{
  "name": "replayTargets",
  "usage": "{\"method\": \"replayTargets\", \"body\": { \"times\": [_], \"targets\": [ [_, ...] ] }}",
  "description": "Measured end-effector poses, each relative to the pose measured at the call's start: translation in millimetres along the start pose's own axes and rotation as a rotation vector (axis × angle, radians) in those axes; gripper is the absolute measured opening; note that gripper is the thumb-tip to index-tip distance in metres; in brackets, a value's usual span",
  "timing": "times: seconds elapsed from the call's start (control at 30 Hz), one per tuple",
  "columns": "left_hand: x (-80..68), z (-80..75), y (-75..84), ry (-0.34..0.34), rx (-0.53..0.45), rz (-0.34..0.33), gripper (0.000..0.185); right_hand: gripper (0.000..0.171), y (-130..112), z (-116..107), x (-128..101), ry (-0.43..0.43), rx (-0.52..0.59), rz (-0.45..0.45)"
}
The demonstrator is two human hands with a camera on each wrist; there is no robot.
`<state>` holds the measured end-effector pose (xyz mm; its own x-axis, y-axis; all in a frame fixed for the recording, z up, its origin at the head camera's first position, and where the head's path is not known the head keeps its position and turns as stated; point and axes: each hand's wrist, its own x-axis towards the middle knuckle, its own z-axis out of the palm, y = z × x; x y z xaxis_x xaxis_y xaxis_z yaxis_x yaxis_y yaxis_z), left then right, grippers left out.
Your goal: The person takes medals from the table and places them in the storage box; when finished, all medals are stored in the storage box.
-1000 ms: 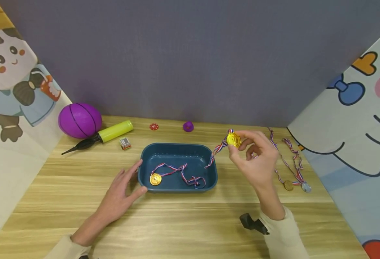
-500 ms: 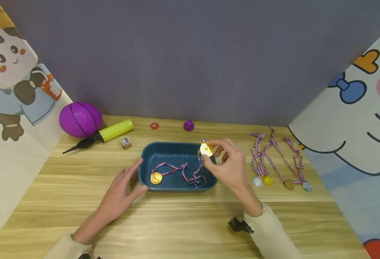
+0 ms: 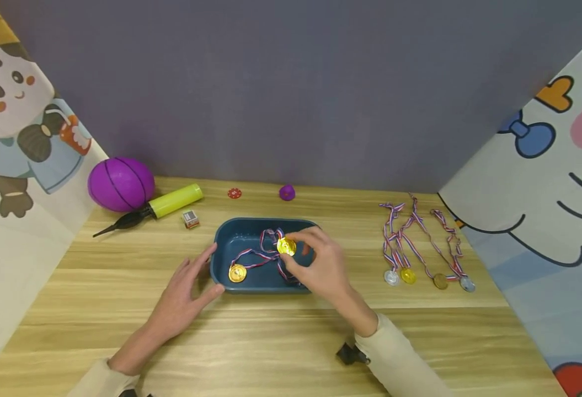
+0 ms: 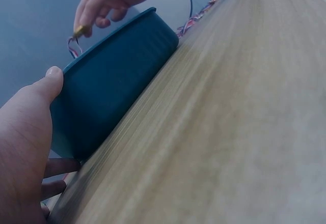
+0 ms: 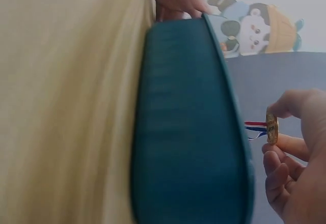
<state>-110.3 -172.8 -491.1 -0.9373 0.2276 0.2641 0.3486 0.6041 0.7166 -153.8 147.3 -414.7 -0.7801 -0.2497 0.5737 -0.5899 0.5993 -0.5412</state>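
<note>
My right hand (image 3: 320,264) pinches a gold medal (image 3: 286,246) by its edge between thumb and fingers, above the dark blue plastic basin (image 3: 271,289). Its striped red, white and blue ribbon hangs down into the basin. In the right wrist view this medal (image 5: 272,126) appears edge-on, higher than the basin's rim. A second gold medal (image 3: 237,273) lies inside at the left, its ribbon trailing across the bottom. At the basin's left end my left hand (image 3: 183,300) touches the wall with spread, fairly straight fingers; its thumb (image 4: 53,76) rests at the rim.
Several ribboned medals lie at the right, including a silver medal (image 3: 391,277) and a bronze medal (image 3: 440,281). At the back left are a purple ball (image 3: 122,184), a yellow hand pump (image 3: 175,200) and a small box (image 3: 190,219). A red chip (image 3: 234,193) and purple object (image 3: 287,192) lie behind the basin.
My right hand has carried the gold medal leftward from beside the basin to over its middle, and lower. The ribbon now drops inside. My left hand has stayed in place.
</note>
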Motion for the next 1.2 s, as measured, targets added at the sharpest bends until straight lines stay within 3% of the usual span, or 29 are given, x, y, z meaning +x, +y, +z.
{"method": "replayTargets", "body": {
  "times": [0.37, 0.9, 1.2],
  "targets": [
    [-0.1, 0.9, -0.6, 0.007, 0.006, -0.005, 0.085, 0.034, -7.6, 22.1, -9.6, -0.136, -0.047, 0.015],
    [-3.3, -0.6, -0.1, 0.0, 0.013, -0.045, 0.085, 0.035, -16.6, 26.7, 0.0, -0.26, -0.118, 0.056],
    [-1.3, 0.0, 0.8, -0.005, 0.0, -0.041, 0.085, 0.022, -17.3, 30.2, 5.7, -0.338, -0.12, 0.09]
  ]
}}
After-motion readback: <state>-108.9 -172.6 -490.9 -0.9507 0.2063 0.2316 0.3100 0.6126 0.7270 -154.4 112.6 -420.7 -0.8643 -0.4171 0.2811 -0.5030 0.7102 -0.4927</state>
